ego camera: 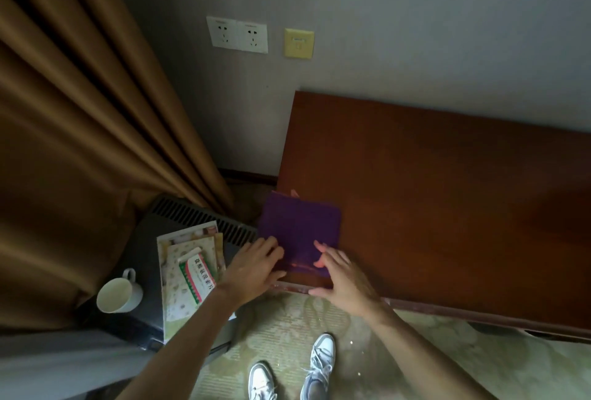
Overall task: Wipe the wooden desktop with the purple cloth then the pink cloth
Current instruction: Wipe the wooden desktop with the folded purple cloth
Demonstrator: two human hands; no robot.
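The purple cloth (299,228) lies flat on the left end of the wooden desktop (447,191), hanging slightly over the left edge. A sliver of pink cloth (295,193) peeks out from under its far edge, and a pink strip shows under its near edge. My left hand (256,268) rests at the cloth's near left corner, fingers spread on its edge. At the near right corner my right hand (342,275) touches the cloth with its fingertips. Whether either hand grips the cloth is unclear.
Left of the desk stands a dark low unit (198,217) carrying a white mug (118,292), booklets (188,259) and a small box (198,278). Brown curtains (80,128) hang at left. Wall sockets (236,34) sit above. My shoes (316,364) stand on patterned carpet.
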